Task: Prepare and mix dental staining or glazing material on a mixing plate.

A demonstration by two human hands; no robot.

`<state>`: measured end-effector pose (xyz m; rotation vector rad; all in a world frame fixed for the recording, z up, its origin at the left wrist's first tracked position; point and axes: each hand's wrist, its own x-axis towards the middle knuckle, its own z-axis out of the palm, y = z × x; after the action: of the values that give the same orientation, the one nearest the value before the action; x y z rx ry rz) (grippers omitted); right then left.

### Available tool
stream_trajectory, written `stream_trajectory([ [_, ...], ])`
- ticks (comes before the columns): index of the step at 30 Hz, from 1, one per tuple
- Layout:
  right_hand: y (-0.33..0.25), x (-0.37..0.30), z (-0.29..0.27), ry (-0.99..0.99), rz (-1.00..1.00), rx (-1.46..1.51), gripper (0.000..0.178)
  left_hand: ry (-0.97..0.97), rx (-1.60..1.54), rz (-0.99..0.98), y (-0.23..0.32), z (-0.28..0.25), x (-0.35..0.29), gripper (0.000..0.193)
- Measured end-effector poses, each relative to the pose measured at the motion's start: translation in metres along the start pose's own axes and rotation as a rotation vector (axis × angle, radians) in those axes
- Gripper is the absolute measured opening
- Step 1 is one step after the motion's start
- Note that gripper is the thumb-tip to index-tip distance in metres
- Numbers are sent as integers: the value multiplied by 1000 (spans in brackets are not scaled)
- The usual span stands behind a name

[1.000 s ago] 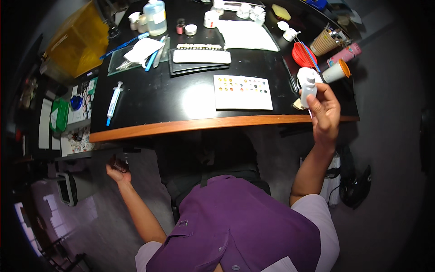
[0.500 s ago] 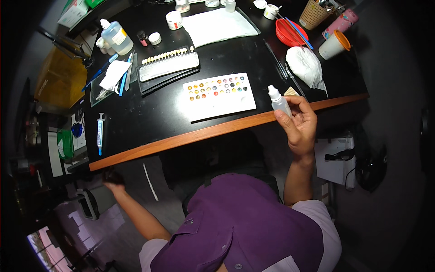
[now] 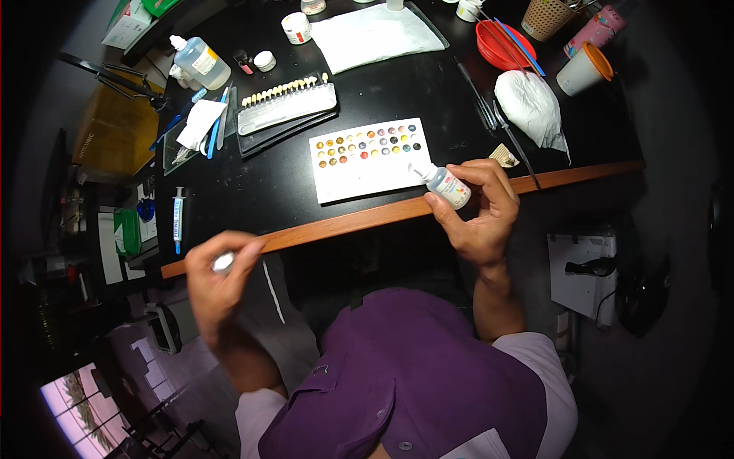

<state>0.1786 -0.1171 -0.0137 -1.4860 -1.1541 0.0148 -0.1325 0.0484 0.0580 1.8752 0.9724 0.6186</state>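
Note:
In my right hand (image 3: 483,210) is a small dropper bottle (image 3: 449,189), held between thumb and fingers just above the table's front edge. Its pale nozzle (image 3: 420,170) points up and left, over the right side of a white paint palette (image 3: 367,183) with rows of coloured wells. My left hand (image 3: 218,283), slightly blurred, is curled around a small white rounded piece (image 3: 223,262) that looks like a cap. That hand hovers at the front edge on the left, close to a labelled syringe (image 3: 179,218) lying on the table.
Behind the palette sits a tooth shade guide (image 3: 287,111). A white sheet (image 3: 375,38) lies at the back. On the right are a red bowl (image 3: 497,50), a bunched white cloth (image 3: 527,107), thin tools (image 3: 497,118) and an orange-lidded cup (image 3: 583,70). A large clear bottle (image 3: 202,65) stands left.
My left hand has risen from below the table's edge into view, with the white piece in it. My right hand has moved left, and the bottle has tipped toward the palette.

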Motion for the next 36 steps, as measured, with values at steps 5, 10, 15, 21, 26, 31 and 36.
stream_trajectory([
  [5, -6, 6, 4, -35, 8, 66, 40, -214, 8, 337, 41, 69, 76, 27],
  [10, -11, 18, -1, -39, -63, 93, 39, -573, 145, 434, 55, 100, 119, 32],
  [15, -8, 24, 2, -63, -119, 70, 37, -668, 222, 600, 61, 96, 145, 30],
  [21, -9, 17, 33, 4, -2, 219, 37, -747, 107, 472, 48, 92, 159, 29],
  [26, -4, 13, 38, 63, -119, 138, 39, -738, 93, 589, 38, 94, 157, 31],
  [31, 4, 10, 43, 104, -218, 60, 40, -749, 20, 521, 35, 100, 148, 39],
  [36, 2, 12, 35, 45, -76, 156, 36, -529, 18, 480, 41, 101, 146, 25],
])
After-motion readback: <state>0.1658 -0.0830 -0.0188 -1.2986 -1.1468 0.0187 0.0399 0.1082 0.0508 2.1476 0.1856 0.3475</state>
